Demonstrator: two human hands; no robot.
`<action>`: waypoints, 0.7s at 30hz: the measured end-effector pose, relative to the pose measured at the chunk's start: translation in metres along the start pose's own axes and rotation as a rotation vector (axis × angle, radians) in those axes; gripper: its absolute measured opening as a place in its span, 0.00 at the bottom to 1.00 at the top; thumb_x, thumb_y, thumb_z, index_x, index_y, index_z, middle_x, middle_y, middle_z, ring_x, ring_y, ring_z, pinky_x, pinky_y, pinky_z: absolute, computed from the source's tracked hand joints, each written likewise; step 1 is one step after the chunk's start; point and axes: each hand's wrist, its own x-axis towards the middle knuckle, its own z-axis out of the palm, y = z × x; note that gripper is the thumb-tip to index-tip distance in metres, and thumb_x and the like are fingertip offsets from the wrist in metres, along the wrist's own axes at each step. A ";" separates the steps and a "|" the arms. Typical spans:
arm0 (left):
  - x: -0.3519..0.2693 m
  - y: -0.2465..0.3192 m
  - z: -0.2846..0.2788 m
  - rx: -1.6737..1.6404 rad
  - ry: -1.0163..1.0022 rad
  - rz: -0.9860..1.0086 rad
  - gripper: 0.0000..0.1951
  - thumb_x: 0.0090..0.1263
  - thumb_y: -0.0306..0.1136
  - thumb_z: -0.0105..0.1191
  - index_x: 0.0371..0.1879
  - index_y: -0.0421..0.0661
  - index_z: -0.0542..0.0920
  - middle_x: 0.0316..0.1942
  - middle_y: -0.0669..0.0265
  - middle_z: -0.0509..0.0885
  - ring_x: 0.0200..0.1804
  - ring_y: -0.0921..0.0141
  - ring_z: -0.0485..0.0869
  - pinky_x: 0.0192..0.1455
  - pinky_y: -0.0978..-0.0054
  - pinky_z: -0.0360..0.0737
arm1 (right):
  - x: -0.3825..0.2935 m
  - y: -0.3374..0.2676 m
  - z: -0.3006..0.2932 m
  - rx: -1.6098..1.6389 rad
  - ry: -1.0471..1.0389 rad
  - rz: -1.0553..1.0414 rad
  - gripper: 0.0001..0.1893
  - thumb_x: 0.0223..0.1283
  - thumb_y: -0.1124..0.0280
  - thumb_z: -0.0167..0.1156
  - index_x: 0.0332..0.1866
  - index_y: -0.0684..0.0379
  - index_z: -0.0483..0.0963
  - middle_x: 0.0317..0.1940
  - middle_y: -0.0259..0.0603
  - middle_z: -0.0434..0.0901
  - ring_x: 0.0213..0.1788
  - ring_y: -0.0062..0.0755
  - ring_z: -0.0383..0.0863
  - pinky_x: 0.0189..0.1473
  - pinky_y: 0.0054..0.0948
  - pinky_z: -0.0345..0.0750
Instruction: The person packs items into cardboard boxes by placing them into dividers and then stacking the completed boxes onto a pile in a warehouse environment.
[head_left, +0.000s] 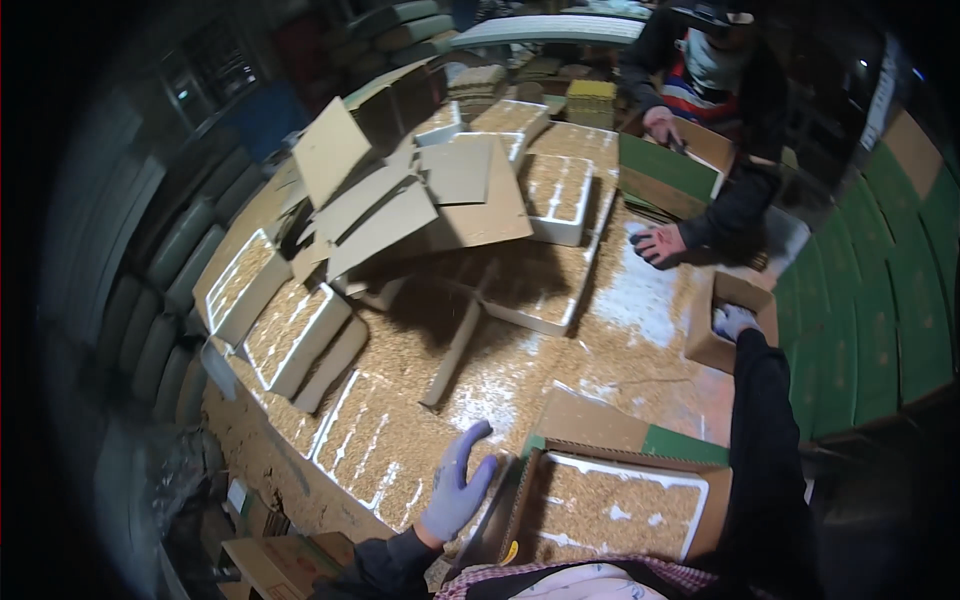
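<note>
My left hand (459, 484), in a pale purple glove, hangs with fingers apart and nothing in it, left of a cardboard box. That box holds a white foam tray (701, 499) filled with tan, husk-like flakes. My right hand (731, 322), also gloved, reaches into a small cardboard box (712, 356) at the table's right side. Its fingers are hidden inside, so a grip cannot be told. A flattened cardboard flap with a green part (686, 444) lies beyond the nearer box. Loose flakes (600, 375) and white powder cover the tabletop between my hands.
Across the table a co-worker has one gloved hand (658, 244) on the tabletop, the other at a green box (667, 169). Cardboard sheets (382, 225) lie piled over white foam trays (559, 229). More trays line the left edge. Green cartons (862, 300) stand at right.
</note>
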 end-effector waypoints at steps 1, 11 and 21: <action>0.032 0.001 -0.005 0.196 0.079 0.188 0.26 0.66 0.25 0.49 0.63 0.38 0.61 0.59 0.55 0.69 0.62 0.65 0.68 0.64 0.71 0.63 | 0.008 0.038 0.026 -0.161 0.263 -0.139 0.19 0.55 0.56 0.50 0.51 0.49 0.75 0.52 0.45 0.76 0.56 0.47 0.73 0.59 0.37 0.69; 0.226 0.007 -0.162 1.621 0.507 0.296 0.20 0.61 0.29 0.46 0.54 0.57 0.72 0.47 0.72 0.77 0.45 0.65 0.75 0.44 0.65 0.71 | -0.052 -0.052 -0.060 -0.254 0.078 -0.158 0.12 0.57 0.66 0.52 0.46 0.47 0.76 0.51 0.45 0.73 0.54 0.47 0.71 0.50 0.41 0.71; 0.057 0.142 -0.048 0.507 0.236 1.076 0.10 0.50 0.27 0.60 0.33 0.47 0.82 0.37 0.63 0.81 0.46 0.63 0.76 0.48 0.66 0.73 | -0.092 0.001 -0.100 -0.023 0.600 -0.321 0.16 0.60 0.58 0.51 0.49 0.51 0.76 0.57 0.47 0.70 0.57 0.48 0.68 0.60 0.39 0.65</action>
